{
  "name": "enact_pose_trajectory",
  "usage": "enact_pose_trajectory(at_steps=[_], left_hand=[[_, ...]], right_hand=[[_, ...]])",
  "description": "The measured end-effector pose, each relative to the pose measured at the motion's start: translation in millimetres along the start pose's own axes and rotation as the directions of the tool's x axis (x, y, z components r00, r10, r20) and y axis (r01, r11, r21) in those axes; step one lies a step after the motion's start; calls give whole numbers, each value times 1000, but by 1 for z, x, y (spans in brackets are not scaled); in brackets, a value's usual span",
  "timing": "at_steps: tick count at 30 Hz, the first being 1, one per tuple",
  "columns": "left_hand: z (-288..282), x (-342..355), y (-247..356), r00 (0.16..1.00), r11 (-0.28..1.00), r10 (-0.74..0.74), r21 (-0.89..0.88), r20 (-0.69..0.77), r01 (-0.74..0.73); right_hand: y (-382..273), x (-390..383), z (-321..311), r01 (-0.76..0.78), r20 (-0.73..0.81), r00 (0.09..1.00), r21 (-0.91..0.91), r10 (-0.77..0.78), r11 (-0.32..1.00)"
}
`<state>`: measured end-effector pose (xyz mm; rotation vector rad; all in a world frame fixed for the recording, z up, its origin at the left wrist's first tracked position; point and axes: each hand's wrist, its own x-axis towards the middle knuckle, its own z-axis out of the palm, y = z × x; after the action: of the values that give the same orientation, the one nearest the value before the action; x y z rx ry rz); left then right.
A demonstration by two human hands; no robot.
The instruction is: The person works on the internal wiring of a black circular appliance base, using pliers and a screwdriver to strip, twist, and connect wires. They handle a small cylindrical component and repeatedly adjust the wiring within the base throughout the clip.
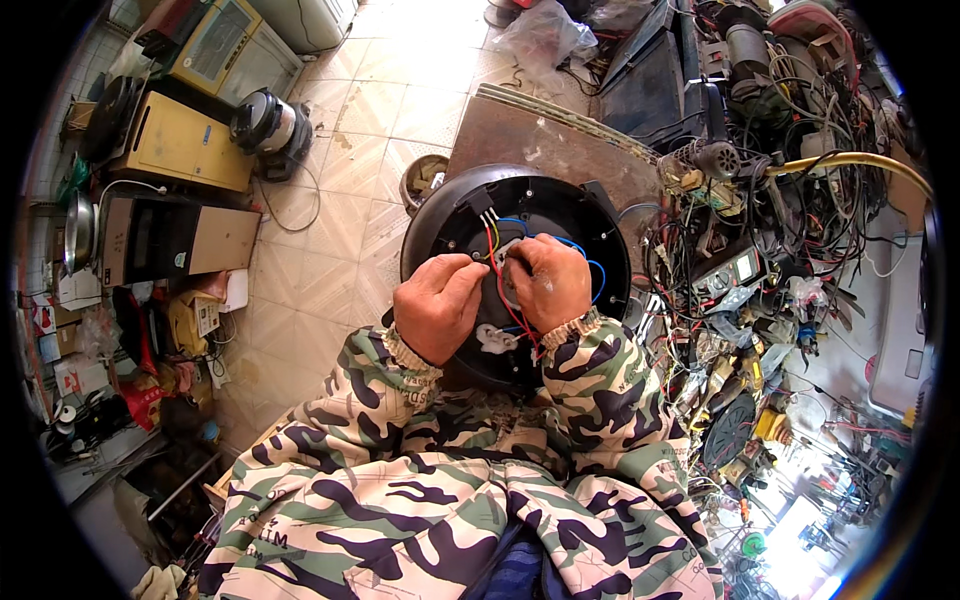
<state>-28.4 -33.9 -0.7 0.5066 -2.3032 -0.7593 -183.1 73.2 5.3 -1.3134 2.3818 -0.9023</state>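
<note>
Your left hand (437,305) and right hand (550,283) each pinch wires (497,262) inside the upturned black cooker base (440,225).

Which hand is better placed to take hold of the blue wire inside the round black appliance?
Probably the right hand: the blue wire loops just beside its knuckles, while the left hand sits on the far side, by the red wires.

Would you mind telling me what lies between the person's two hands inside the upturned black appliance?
In the head view, a bundle of red wires runs between the left hand and the right hand, over the open underside of the round black appliance.
</note>
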Motion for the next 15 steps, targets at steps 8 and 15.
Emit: enact_pose_trajectory(at_steps=[8,15], left_hand=[[-3,2,1,1000,1000,15,21,20,-15],[-2,5,5,999,1000,14,22,32,-14]], right_hand=[[2,5,0,32,62,998,-29,-30,999],[-4,-15,-51,-54,-146,986,159,78,986]])
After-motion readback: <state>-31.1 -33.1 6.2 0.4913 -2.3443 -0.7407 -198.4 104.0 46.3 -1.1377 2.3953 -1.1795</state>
